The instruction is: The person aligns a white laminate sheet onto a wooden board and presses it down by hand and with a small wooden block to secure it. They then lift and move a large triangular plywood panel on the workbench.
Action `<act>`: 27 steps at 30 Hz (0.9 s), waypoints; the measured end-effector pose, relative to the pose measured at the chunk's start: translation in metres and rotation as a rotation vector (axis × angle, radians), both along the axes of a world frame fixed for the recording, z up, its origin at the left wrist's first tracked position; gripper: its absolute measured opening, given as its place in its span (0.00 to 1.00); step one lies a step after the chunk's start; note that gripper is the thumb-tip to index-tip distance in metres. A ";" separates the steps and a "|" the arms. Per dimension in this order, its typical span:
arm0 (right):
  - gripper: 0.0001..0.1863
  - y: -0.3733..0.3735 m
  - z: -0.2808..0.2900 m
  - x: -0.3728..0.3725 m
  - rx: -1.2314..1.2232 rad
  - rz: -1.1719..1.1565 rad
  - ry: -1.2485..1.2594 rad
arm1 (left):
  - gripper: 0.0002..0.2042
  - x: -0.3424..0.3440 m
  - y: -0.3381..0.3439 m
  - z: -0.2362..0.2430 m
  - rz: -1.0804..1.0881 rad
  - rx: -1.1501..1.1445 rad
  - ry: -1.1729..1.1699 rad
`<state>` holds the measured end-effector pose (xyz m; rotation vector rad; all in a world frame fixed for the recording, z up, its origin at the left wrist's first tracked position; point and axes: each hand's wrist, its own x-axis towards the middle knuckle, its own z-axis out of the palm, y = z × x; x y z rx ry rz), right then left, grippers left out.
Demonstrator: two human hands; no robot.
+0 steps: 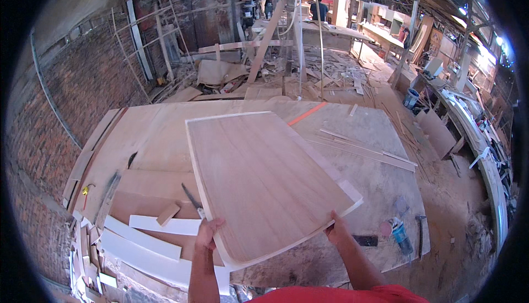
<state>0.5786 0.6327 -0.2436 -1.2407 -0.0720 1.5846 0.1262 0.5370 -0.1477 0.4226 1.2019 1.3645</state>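
A large wooden panel (270, 176) with a pale edge is tilted over the worktable (380, 187). My left hand (207, 233) grips its left edge near the lower corner, fingers partly hidden. On the right edge, my right hand (336, 230) is closed round the near corner, some fingers out of sight beneath. A second pale board edge (348, 189) shows along the panel's right side. Close to my left hand lies a handsaw (191, 197), its dark blade pointing away. White strips (141, 239) and a small wood block (168, 214) lie left of my left hand.
A yellow tape measure (85, 190) rests at the table's left. Thin wood strips (366, 151) and an orange strip (307, 113) lie toward the back; a blue container (401, 238) is at right. Beyond are scrap wood (336, 77), a brick wall (60, 104) and people (318, 10) farther off.
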 end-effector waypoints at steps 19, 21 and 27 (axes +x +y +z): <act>0.14 -0.252 0.088 -0.189 -0.289 -0.022 0.506 | 0.36 -0.032 -0.054 0.293 -0.170 0.372 0.237; 0.15 -0.250 0.072 -0.184 -0.254 0.052 0.591 | 0.39 -0.011 -0.042 0.296 -0.373 0.455 0.097; 0.19 -0.259 0.054 -0.150 -0.271 0.095 0.745 | 0.40 0.067 -0.022 0.271 -0.541 0.545 0.204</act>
